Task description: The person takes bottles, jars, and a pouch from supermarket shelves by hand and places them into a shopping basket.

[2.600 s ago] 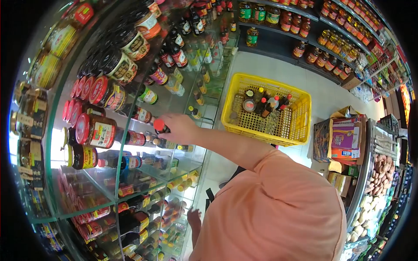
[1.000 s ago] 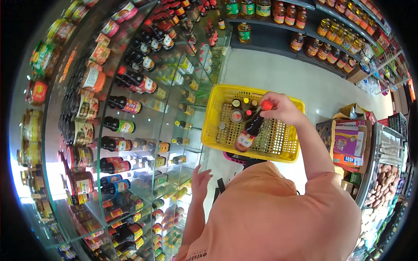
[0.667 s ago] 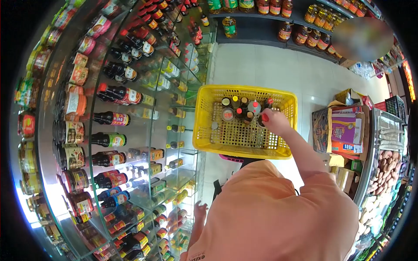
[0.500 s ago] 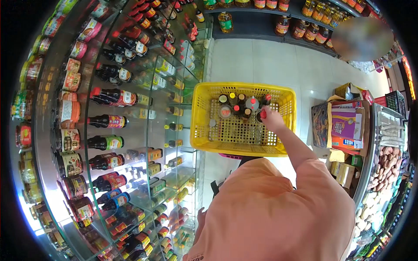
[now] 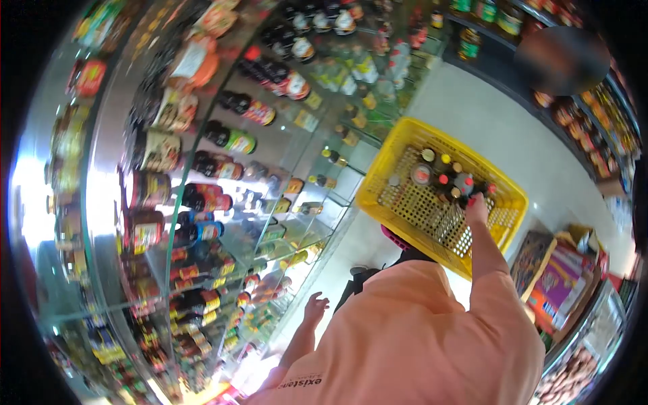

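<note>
Shelving (image 5: 290, 145) stands left of the basket (image 5: 412, 233). Inside the basket: a red-capped bottle (image 5: 471, 201). Right hand (image 5: 478, 210) at the bottle's top; blurred, grip cannot be confirmed. Left hand (image 5: 315, 308) holds nothing, fingers loosely extended.

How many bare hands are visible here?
2: the right hand, at the red-capped bottles in the yellow perforated plastic basket; the left hand, open beside the peach fabric shirt. Others may be hidden.
</note>
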Available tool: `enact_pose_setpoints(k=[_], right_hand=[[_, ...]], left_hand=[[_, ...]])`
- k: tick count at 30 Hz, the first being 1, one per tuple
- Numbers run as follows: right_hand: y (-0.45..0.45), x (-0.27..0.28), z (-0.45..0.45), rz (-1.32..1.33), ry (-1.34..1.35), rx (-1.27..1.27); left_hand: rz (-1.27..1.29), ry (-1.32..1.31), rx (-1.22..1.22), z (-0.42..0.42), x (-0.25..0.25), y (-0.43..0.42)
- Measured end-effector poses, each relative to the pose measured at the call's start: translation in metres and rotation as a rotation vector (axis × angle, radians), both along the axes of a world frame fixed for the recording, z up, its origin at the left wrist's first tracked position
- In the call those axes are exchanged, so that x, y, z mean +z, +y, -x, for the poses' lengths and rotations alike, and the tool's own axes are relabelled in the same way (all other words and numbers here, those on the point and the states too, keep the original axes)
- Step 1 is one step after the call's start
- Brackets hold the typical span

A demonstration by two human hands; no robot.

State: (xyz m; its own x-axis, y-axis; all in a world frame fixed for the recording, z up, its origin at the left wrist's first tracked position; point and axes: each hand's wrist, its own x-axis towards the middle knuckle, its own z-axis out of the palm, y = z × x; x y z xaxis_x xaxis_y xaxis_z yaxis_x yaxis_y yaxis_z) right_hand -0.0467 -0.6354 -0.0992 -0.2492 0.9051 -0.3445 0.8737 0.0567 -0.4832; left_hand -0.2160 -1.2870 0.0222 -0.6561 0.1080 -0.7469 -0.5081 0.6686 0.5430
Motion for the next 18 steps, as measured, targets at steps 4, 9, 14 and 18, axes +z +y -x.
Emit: enact_pose_setpoints(k=[4, 9, 14, 18], right_hand=[[0.004, -0.021, -0.001, -0.025, 0.034, -0.008], [0.011, -0.029, -0.001, 0.0, 0.045, 0.154], [0.014, -0.032, -0.011, -0.241, -0.046, 0.305], [-0.032, 0.047, 0.024, -0.248, 0.039, 0.327]], left_hand=[[0.139, 0.008, -0.082, -0.013, 0.001, -0.005], [0.191, 0.03, -0.054, -0.035, 0.005, -0.013], [0.248, -0.011, -0.057, -0.044, 0.019, -0.009], [0.257, 0.05, -0.064, -0.049, -0.002, -0.017]])
